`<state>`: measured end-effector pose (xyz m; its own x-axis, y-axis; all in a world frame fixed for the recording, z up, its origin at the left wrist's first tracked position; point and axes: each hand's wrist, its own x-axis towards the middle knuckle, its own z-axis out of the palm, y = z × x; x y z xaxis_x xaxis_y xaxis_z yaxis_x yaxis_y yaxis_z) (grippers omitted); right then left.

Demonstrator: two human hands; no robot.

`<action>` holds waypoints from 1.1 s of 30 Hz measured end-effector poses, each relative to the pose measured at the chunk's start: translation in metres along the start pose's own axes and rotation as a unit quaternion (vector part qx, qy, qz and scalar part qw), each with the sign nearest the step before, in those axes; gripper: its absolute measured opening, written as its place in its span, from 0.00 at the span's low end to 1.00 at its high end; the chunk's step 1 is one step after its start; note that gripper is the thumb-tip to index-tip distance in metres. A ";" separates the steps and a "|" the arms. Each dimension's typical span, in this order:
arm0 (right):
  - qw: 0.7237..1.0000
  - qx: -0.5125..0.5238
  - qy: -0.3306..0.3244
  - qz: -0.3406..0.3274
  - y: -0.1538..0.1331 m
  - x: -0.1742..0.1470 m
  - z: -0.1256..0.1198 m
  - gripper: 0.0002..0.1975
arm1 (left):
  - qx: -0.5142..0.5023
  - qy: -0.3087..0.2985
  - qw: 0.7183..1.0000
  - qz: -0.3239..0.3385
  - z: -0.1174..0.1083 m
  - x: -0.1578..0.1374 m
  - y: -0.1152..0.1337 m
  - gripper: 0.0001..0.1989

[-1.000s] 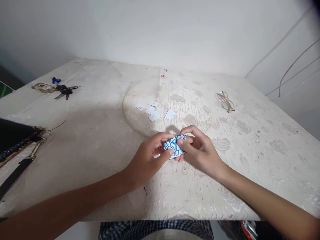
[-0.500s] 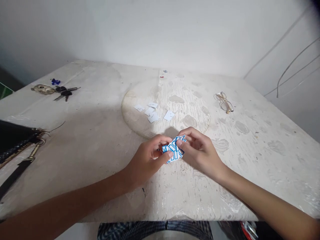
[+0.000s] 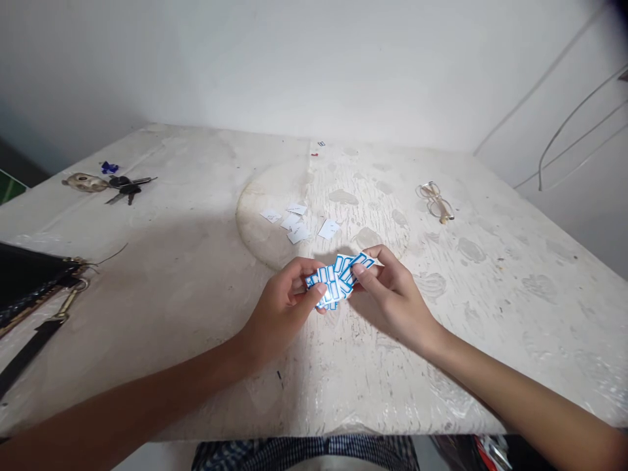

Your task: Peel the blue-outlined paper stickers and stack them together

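Small white paper cards with blue outlined shapes are spread between my two hands above the table. My left hand [image 3: 294, 296] pinches the left cluster of cards [image 3: 328, 276], its thumb lying on top. Between thumb and fingers, my right hand [image 3: 392, 278] grips the right-hand cards [image 3: 364, 260], which overlap the left ones. Fingers behind the cards are partly hidden. Beyond my hands, several white paper slips [image 3: 298, 233] with small writing lie loosely grouped on the table, and one slip [image 3: 328, 228] sits apart to their right.
The pale, plastic-covered table [image 3: 186, 281] stands against a wall. Keys [image 3: 128, 186] with a skull-like fob [image 3: 86, 182] lie at left, near a blue scrap [image 3: 108, 167]. A black bag [image 3: 34, 281] with a strap is at the left edge. Eyeglasses [image 3: 436, 201] rest at right.
The cards have been fanned wider; more blue outlines show. My hands have moved slightly apart, the right one a little up. The slips on the table stay in place.
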<state>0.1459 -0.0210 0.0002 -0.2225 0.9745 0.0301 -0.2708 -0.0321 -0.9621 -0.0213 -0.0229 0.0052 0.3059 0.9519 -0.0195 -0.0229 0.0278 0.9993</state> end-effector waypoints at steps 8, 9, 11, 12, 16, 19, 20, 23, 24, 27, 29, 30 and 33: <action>0.992 -0.089 0.076 -0.052 -0.009 0.003 0.000 0.06 | -0.002 0.059 0.998 -0.023 0.000 0.003 0.000 0.12; 0.991 -0.095 0.079 -0.059 -0.011 0.003 0.000 0.05 | 0.000 0.059 0.998 -0.025 0.000 0.003 0.000 0.12; 0.989 -0.103 0.075 -0.073 -0.013 0.003 0.000 0.03 | 0.004 0.055 0.998 -0.025 0.000 0.003 0.000 0.11; 0.989 -0.109 0.069 -0.076 -0.013 0.002 0.000 0.01 | 0.005 0.052 0.998 -0.023 0.000 0.003 0.001 0.11; 0.989 -0.129 0.028 -0.064 -0.009 0.000 0.000 0.05 | 0.010 0.042 0.999 -0.019 0.000 0.002 0.002 0.10; 0.986 -0.155 0.006 -0.062 -0.005 -0.002 -0.001 0.05 | 0.017 0.040 0.999 -0.020 0.001 0.000 0.004 0.10; 0.981 -0.180 0.002 -0.068 -0.004 -0.003 -0.002 0.05 | 0.019 0.037 0.999 -0.016 0.001 0.000 0.004 0.10; 0.951 -0.286 -0.010 -0.114 -0.005 -0.004 -0.004 0.07 | 0.029 0.021 0.999 0.003 0.002 -0.002 0.006 0.09; 0.939 -0.318 -0.014 -0.131 -0.005 -0.004 -0.005 0.07 | 0.033 0.016 0.999 0.007 0.002 -0.002 0.005 0.09; 0.910 -0.375 -0.022 -0.177 -0.008 -0.005 -0.007 0.09 | 0.038 0.004 0.999 0.011 0.002 -0.003 0.004 0.09; 0.901 -0.385 -0.029 -0.199 -0.008 -0.005 -0.007 0.09 | 0.038 -0.005 0.999 0.012 0.002 -0.003 0.002 0.10; 0.899 -0.386 -0.031 -0.205 -0.008 -0.005 -0.006 0.10 | 0.038 -0.010 0.999 0.012 0.002 -0.002 0.001 0.10; 0.899 -0.384 -0.031 -0.208 -0.008 -0.007 -0.004 0.11 | 0.041 -0.019 0.999 0.013 0.002 -0.002 0.000 0.09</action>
<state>0.1536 -0.0262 0.0066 -0.3104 0.8519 0.4218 0.3794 0.5179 -0.7667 -0.0196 -0.0258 0.0051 0.3424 0.9395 0.0063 0.0457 -0.0234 0.9987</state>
